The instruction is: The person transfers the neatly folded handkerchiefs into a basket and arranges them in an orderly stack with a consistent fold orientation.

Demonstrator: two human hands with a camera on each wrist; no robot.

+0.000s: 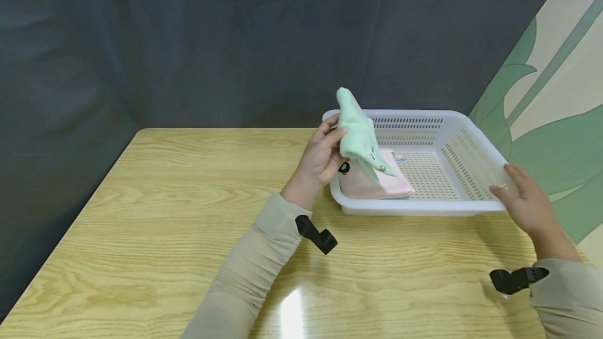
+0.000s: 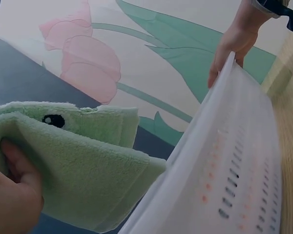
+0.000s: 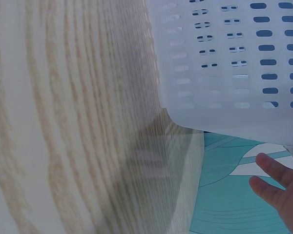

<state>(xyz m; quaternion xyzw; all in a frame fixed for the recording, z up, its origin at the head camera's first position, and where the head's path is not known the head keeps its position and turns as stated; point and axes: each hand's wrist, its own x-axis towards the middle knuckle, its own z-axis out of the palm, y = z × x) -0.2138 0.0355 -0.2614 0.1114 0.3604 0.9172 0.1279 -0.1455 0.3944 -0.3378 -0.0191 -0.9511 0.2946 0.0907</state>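
Observation:
A light green towel (image 1: 360, 137), folded, hangs from my left hand (image 1: 322, 153), which pinches it between thumb and fingers. It is above the left end of a white plastic basket (image 1: 414, 204). The left wrist view shows a black-and-white eye on the plush green cloth (image 2: 88, 170). Beneath it, a folded pink towel (image 1: 395, 187) lies in the left part of the basket, partly covered from sight. My right hand (image 1: 529, 205) holds the basket's right rim, with the thumb on the inner side. Some of its fingers (image 3: 268, 192) show below the basket's corner in the right wrist view.
The basket stands on a wood-grain table (image 1: 188, 224) at the back right. A dark curtain (image 1: 259, 41) hangs behind the table. On the right is a wall (image 1: 560, 114) painted with green leaves and a pink flower. Each wrist wears a black camera mount (image 1: 315, 234).

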